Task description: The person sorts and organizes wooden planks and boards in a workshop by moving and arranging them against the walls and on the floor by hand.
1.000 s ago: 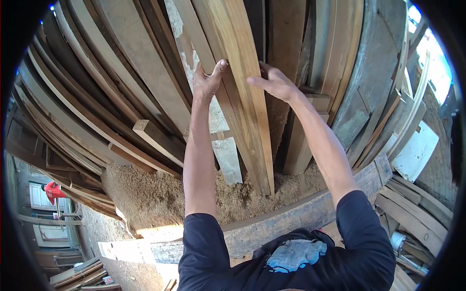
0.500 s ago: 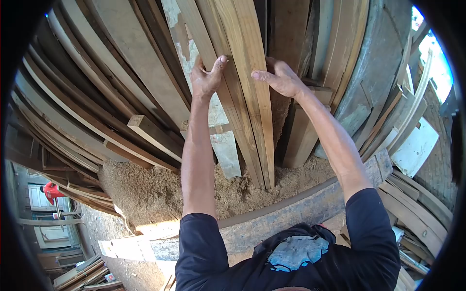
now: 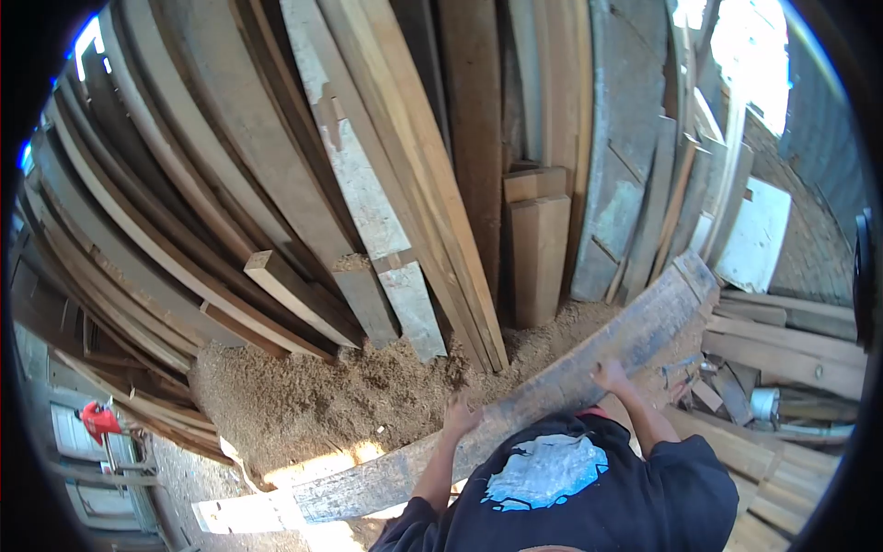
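My left hand (image 3: 462, 417) is low, over the sawdust (image 3: 368, 396) beside the upper edge of a long weathered board (image 3: 543, 391). Its fingers are loosely apart and hold nothing. In front of my chest, my right hand (image 3: 609, 375) is over or against that same board; whether it touches is unclear. Its fingers look loosely apart, with nothing seen in them. Long tan timber planks (image 3: 432, 184) lean together ahead of me, their lower ends in the sawdust. Neither hand touches them. A white-painted, patchy board (image 3: 368, 179) leans to their left.
Many leaning boards (image 3: 198, 138) curve along the left. A short square-ended timber (image 3: 294, 290) juts out there. Shorter blocks (image 3: 540, 253) stand right of the planks. Stacked lumber (image 3: 782, 345) lies at right. A person in red (image 3: 99, 420) is far left.
Both hands have come away from the tall planks and dropped toward my body, near the low board. The view has shifted, and the planks appear further left and more tilted.
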`<state>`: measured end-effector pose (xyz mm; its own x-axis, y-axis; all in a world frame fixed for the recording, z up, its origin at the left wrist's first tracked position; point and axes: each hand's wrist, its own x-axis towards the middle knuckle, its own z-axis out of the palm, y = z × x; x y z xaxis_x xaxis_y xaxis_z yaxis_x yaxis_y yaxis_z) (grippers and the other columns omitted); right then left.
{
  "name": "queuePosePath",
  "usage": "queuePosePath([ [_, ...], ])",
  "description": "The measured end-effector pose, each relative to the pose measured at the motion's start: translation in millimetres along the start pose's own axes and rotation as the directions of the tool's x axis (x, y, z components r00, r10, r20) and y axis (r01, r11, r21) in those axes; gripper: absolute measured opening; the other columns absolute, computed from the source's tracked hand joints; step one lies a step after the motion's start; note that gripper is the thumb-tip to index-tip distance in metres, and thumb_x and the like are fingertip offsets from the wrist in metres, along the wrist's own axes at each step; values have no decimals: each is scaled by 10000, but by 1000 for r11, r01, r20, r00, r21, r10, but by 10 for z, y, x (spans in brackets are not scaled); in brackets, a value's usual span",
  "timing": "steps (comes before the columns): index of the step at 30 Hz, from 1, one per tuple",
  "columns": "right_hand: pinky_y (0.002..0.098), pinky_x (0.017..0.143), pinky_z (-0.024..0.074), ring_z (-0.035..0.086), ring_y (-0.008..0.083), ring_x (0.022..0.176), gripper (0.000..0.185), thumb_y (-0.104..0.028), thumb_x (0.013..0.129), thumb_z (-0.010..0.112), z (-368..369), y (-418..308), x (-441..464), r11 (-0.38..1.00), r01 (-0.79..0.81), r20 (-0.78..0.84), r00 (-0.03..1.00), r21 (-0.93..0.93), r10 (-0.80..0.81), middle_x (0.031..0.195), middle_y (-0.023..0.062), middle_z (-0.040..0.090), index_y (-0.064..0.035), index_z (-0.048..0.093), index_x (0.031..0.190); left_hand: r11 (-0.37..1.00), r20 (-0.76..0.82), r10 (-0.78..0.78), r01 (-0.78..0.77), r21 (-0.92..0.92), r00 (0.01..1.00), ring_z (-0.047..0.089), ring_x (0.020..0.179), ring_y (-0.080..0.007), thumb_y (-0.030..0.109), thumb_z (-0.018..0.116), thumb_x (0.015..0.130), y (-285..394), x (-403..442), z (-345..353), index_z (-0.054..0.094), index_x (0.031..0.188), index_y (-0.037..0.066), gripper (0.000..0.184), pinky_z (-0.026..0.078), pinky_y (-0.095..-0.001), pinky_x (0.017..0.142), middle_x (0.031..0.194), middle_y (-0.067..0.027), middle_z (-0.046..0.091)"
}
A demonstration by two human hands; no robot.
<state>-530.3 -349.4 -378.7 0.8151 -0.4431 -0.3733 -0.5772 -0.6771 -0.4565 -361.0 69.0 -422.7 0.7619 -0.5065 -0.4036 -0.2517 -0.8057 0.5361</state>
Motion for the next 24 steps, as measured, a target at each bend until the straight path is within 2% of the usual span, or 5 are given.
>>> queuePosePath([
  [8, 537, 928, 530, 661, 482, 1057, 458, -321, 903, 502, 1254, 1625, -1666, 819, -574, 28, 818, -26, 574, 1088, 328, 677, 72, 733, 955, 946, 191, 68, -124, 299, 979, 14, 1502, -582, 527, 722, 815, -315, -830, 815, 345, 1575, 167, 921, 131, -669, 1195, 1622, -375, 59],
  [12, 518, 944, 532, 656, 470, 1088, 436, -317, 852, 590, 2095, 1573, -1885, 818, -574, 48, 819, 38, 572, 1136, 316, 674, 68, 734, 997, 923, 397, 43, -188, 335, 917, 21, 1497, -594, 561, 713, 811, -111, -695, 418, 374, 1562, 117, 936, 128, -615, 1225, 1624, -385, 51],
  [15, 520, 894, 546, 676, 481, 1014, 338, -249, 832, 606, 1616, 722, -2165, 689, -638, 48, 745, 343, 665, 1048, 324, 691, 42, 745, 932, 907, 479, 141, -307, 289, 867, 48, 1511, -562, 550, 720, 804, -449, -499, 424, 399, 1551, 125, 917, 148, -537, 1251, 1633, -371, 61],
  [21, 532, 922, 526, 641, 509, 1083, 451, -308, 839, 525, 1685, 1043, -2142, 777, -550, -6, 815, 305, 579, 1146, 400, 624, 77, 716, 977, 888, 480, 134, -320, 330, 867, 58, 1514, -552, 529, 731, 796, -369, -728, 239, 352, 1578, 132, 955, 154, -527, 1253, 1641, -360, 50],
  [24, 538, 838, 550, 687, 481, 958, 379, -260, 807, 570, 1188, 714, -2234, 783, -507, -122, 806, 361, 578, 974, 344, 684, 78, 728, 870, 827, 530, 104, -369, 424, 842, 66, 1503, -571, 559, 728, 788, -252, -673, 255, 283, 1583, 29, 1055, 153, -570, 1240, 1631, -369, 91],
])
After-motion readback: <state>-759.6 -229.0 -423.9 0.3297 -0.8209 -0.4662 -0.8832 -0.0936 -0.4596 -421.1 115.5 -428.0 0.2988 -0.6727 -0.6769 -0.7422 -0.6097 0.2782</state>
